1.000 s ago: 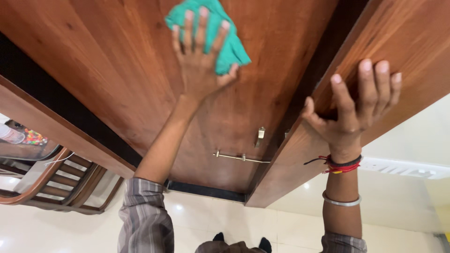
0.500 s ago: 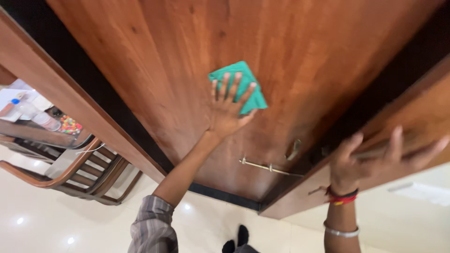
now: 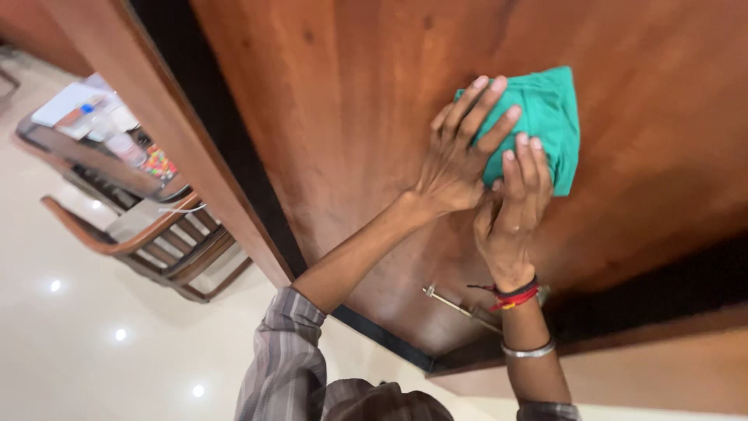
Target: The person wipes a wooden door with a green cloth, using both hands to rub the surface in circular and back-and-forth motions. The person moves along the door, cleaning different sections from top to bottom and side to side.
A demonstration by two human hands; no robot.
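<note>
A wide wooden door of reddish-brown grain is filling most of the view, and a dark gap is running along its left edge beside a wooden frame post. A second wooden panel is lying across the lower right corner, with another dark gap between it and the door. A pale glossy floor is showing at the lower left, catching small spots of light. A wooden chair with curved arms is standing on that floor, next to a glass-topped desk carrying a few small bottles and colourful bits that are too small to make out.

A green cloth is lying flat against the door near its upper right part. The left hand is pressing on the cloth's left side with its fingers spread and flat, not curled around it. The right hand is resting just below and touching the cloth's lower edge, its fingers lightly bent over the fabric; whether it is pinching the cloth I cannot tell. The right wrist is wearing red and black threads and, further down the forearm, a silver bangle. A slim metal handle is sitting on the door near its lower edge, just left of the right wrist.
</note>
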